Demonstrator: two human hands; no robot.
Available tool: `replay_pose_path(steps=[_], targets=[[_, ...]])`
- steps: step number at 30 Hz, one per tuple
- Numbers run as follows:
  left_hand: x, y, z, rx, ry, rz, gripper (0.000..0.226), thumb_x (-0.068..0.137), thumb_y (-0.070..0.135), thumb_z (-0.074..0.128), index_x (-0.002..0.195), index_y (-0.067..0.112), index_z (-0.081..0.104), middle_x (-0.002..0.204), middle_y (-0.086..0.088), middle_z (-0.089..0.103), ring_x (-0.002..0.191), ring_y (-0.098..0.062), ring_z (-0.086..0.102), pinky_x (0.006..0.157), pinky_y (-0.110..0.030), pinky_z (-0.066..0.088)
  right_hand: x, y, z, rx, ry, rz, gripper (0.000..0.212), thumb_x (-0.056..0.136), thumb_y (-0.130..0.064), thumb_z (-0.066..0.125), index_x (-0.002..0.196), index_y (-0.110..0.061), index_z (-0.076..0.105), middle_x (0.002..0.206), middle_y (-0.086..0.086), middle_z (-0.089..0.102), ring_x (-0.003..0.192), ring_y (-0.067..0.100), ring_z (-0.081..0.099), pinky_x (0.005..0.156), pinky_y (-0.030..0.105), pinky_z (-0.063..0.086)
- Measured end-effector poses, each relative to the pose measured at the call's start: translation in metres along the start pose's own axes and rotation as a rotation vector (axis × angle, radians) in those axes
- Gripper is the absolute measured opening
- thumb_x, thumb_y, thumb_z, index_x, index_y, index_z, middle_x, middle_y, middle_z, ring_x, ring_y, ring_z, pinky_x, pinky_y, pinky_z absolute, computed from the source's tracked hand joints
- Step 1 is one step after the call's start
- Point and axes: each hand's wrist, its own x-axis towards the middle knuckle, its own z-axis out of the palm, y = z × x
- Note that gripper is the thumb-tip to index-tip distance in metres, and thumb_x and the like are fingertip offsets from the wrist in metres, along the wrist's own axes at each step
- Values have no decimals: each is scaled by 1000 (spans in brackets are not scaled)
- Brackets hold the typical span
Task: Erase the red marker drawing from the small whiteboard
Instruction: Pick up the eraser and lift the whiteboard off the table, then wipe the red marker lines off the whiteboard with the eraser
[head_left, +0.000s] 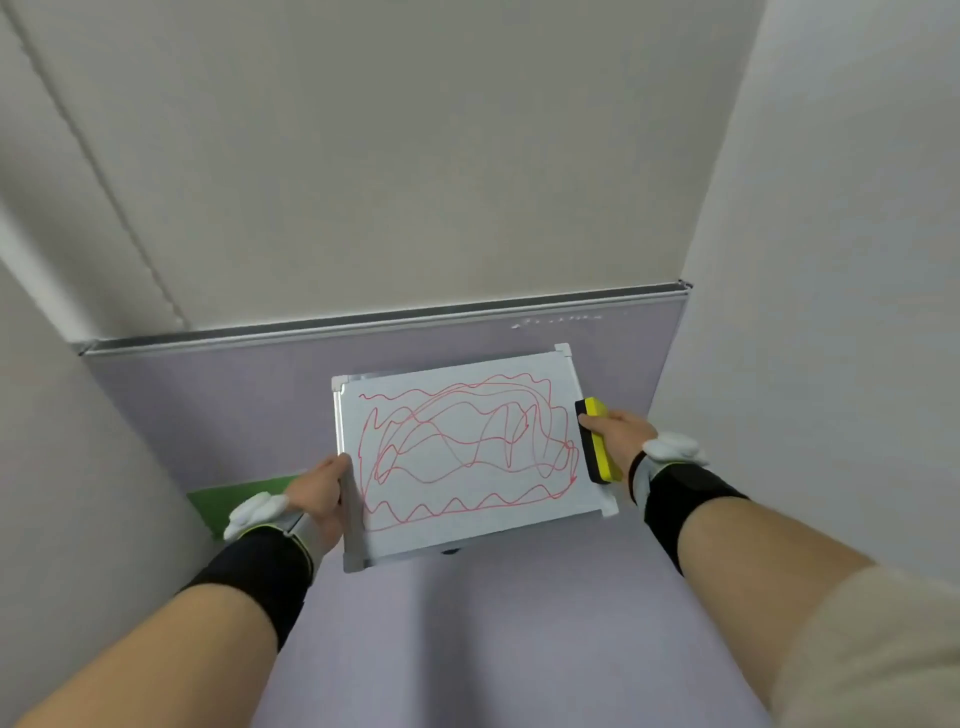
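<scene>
The small whiteboard (415, 535) has a metal frame and is held tilted up above the lilac table. Red scribbled loops and wavy lines, the red marker drawing (467, 447), cover most of its face. My left hand (322, 496) grips the board's left edge. My right hand (621, 434) holds a yellow eraser (602, 441) with a black felt side, standing on end against the board's right edge. The felt faces the board and overlaps the frame there.
The lilac table (493, 623) runs to a grey partition rail (389, 322) at the back, with white walls on both sides. A green sheet (234, 499) lies on the table at the left, behind my left wrist. A small dark object (451, 550) peeks from under the board.
</scene>
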Motion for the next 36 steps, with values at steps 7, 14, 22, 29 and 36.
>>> replay_pose_path(steps=[7, 14, 22, 29, 36], targets=[[-46, 123, 20, -51, -3, 225, 22, 95, 25, 51, 94, 8, 66, 106, -14, 71, 101, -36, 65, 94, -54, 51, -15, -103, -26, 155, 36, -218, 54, 71, -39, 79, 118, -21, 60, 95, 7, 72, 79, 30, 71, 73, 45, 61], [-68, 163, 26, -68, 54, 352, 24, 91, 27, 52, 91, 14, 72, 107, -13, 72, 107, -37, 64, 98, -56, 48, -25, -148, -45, 113, 62, -353, 62, 73, -47, 76, 127, -24, 56, 105, 5, 65, 83, 24, 66, 70, 32, 54], [-81, 166, 54, 30, 231, 554, 30, 93, 28, 53, 110, 13, 72, 109, 0, 65, 98, -21, 56, 86, -30, 39, -75, -215, -17, -361, 215, -784, 35, 84, -46, 56, 111, -25, 58, 104, 17, 60, 92, 38, 60, 83, 40, 52], [-91, 157, 84, -50, 192, 576, 19, 95, 23, 53, 99, 19, 71, 94, 1, 65, 83, -16, 58, 73, -25, 44, -124, -244, 59, -625, 24, -1142, 73, 82, -30, 66, 146, -25, 33, 128, 12, 47, 119, 35, 43, 101, 43, 41], [-85, 157, 91, -79, 54, 501, 25, 89, 34, 54, 91, 20, 75, 103, -11, 73, 102, -34, 66, 95, -52, 51, -128, -221, 87, -692, 0, -1263, 55, 77, -20, 66, 130, -23, 50, 121, 9, 48, 109, 32, 44, 97, 43, 40]])
